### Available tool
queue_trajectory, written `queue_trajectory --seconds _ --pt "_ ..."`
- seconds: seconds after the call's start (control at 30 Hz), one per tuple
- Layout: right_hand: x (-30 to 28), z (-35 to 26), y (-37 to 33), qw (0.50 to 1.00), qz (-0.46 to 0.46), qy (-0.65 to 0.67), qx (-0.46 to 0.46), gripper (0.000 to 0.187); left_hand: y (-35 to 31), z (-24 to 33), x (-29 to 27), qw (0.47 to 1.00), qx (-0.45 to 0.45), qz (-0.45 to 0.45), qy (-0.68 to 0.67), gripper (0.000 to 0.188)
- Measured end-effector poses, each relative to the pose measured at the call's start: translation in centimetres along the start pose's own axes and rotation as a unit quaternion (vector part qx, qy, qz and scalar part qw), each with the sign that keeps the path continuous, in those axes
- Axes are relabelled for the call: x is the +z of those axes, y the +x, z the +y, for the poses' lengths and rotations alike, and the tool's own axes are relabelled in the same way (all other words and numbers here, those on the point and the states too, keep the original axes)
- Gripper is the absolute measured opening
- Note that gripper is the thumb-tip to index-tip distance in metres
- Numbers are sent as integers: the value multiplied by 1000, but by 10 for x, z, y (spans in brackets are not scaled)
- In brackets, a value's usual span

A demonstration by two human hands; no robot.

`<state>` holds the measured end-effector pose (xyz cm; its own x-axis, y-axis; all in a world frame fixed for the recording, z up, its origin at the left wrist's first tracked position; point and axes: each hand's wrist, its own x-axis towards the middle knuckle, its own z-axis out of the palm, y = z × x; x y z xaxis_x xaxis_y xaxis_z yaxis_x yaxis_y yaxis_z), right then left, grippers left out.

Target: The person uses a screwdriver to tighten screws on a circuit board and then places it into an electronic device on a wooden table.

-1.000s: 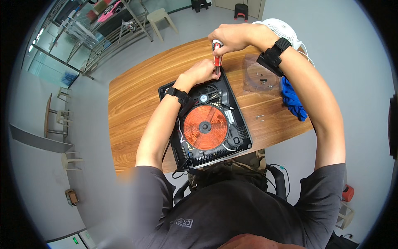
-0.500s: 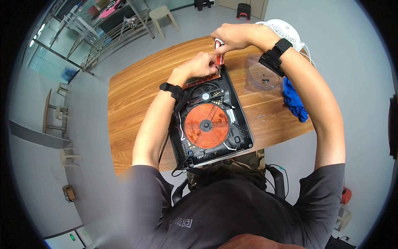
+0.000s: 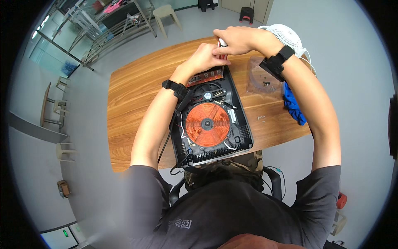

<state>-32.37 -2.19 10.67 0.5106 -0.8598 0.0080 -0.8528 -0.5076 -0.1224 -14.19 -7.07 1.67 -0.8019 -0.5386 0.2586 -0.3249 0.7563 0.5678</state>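
The open black appliance casing [image 3: 243, 124] lies lengthwise from the tabletop's [image 3: 137, 103] near edge toward its far edge, copper coil [image 3: 207, 125] in its nearer half. Loose screws [image 3: 260, 118] sit to its right, with blue gloves [image 3: 293, 108] and a clear tray [image 3: 253, 79] by the tabletop's right edge. Beyond the circuit board [image 3: 208, 76], my right hand [image 3: 235, 41] grips a red-and-white screwdriver [image 3: 223, 42]; my left hand [image 3: 205, 58] bunches its fingers below, whether pinching it I can't tell. A white fan [image 3: 286, 37] stands at the far right corner.
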Motion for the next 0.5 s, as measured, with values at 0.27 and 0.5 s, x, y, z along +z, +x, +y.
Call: queue_trajectory --seconds 0.27,0.5 --pt "3 5 -2 1000 -7 13 -17 44 -4 11 -2 999 -36 21 -1 38" --pt "-1 -11 3 997 -29 -46 57 52 -3 12 -5 997 -30 71 -32 25"
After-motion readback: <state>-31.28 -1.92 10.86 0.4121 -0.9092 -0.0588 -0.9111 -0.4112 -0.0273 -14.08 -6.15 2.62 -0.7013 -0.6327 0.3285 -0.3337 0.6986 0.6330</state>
